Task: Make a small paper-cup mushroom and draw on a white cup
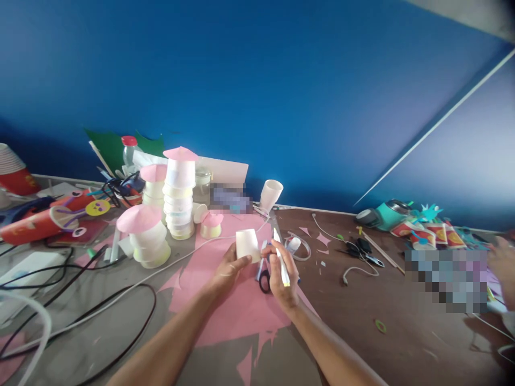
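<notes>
My left hand (230,268) grips a white paper cup (247,245) by its lower side, above a pink paper sheet (225,316). In my right hand (285,279) is a white marker (282,262) with a yellowish end, its upper tip pointing away from me, close to the cup's right side. Scissors (264,280) with dark handles lie on the pink sheet, partly hidden by my right hand. Left of the cup stand white cup stacks topped with pink paper cones: a tall one (179,198), a shorter one (145,241) and a small one (211,224).
Behind the sheet stands another white cup (271,194). Black and white cables (137,289) run across the left side. Red decorated cups (48,225) lie at far left. Pink scraps (323,239), keys (374,261) and a stick (384,252) lie rightward. Another person's hand (502,262) shows at far right.
</notes>
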The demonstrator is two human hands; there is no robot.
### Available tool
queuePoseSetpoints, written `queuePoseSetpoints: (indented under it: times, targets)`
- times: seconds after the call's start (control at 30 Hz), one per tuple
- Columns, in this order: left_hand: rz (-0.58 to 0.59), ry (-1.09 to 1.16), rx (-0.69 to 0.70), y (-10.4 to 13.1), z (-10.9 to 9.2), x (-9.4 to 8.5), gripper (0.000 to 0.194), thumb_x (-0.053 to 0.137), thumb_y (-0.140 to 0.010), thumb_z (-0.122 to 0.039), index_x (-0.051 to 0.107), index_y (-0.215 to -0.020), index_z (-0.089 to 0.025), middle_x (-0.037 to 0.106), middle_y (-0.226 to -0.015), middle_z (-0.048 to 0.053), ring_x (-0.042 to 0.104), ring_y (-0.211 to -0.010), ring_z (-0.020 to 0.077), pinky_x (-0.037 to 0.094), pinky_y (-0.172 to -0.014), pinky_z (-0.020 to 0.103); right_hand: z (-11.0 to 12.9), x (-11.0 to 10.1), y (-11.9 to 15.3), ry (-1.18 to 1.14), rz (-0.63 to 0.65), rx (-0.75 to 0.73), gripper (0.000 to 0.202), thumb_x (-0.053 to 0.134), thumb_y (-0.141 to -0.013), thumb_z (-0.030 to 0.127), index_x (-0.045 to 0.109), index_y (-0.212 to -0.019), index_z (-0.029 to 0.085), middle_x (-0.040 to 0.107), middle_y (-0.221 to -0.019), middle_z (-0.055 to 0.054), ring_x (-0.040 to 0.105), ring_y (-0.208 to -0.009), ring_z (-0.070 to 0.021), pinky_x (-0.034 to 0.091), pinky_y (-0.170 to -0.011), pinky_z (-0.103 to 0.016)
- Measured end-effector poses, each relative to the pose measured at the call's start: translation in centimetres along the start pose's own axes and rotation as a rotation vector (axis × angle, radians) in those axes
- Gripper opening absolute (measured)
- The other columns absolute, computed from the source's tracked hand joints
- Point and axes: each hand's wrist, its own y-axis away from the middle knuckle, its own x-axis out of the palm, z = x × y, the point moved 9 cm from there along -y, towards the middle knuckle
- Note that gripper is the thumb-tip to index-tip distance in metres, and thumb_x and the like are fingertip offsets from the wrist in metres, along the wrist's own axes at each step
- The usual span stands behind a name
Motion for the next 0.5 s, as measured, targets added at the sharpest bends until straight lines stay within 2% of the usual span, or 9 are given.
queuePoseSetpoints:
  times: [0.13,0.2,0.33,0.5]
  targets:
    - [-0.067,-0.018,0.001,-0.1,0.2,-0.7,0.050,0.079,-0.075,-0.027,0.065,-0.122,-0.017,0.072,-0.118,0.009,0.063,-0.113,0.0295,0.046,-0.100,0.039,-0.3,0.0,-1.1,0.112,-0.018,0.022,0.031,0.048,-0.103,0.028,0.057,-0.132,0.020,0.071,-0.102,-0.008,0.071,-0.092,-0.0207,0.059,-0.084,-0.038]
    - [-0.079,-0.021,0.002,-0.2,0.1,-0.8,0.052,0.081,-0.073,-0.028,0.065,-0.121,-0.016,0.072,-0.118,0.010,0.063,-0.114,0.0307,0.047,-0.100,0.041,-0.4,0.6,-2.6,0.133,0.025,0.033,0.035,0.049,-0.102,0.027,0.054,-0.136,0.020,0.072,-0.107,-0.010,0.071,-0.097,-0.0215,0.059,-0.088,-0.039]
    - [-0.104,0.026,0.019,-0.3,0.1,-1.0,0.050,0.083,-0.070,-0.029,0.067,-0.116,-0.017,0.073,-0.117,0.010,0.064,-0.114,0.0314,0.047,-0.102,0.043,-1.9,3.3,-6.8,0.170,0.127,0.020,0.035,0.049,-0.100,0.025,0.055,-0.135,0.023,0.074,-0.112,-0.010,0.071,-0.102,-0.0226,0.057,-0.092,-0.040]
    - [-0.160,0.127,-0.031,-0.4,1.4,-1.7,0.048,0.084,-0.071,-0.030,0.067,-0.114,-0.019,0.074,-0.115,0.011,0.068,-0.110,0.0314,0.050,-0.100,0.047,-6.4,7.7,-10.6,0.333,0.222,0.018,0.038,0.043,-0.095,0.014,0.057,-0.130,0.019,0.076,-0.107,-0.010,0.073,-0.097,-0.0228,0.058,-0.088,-0.036]
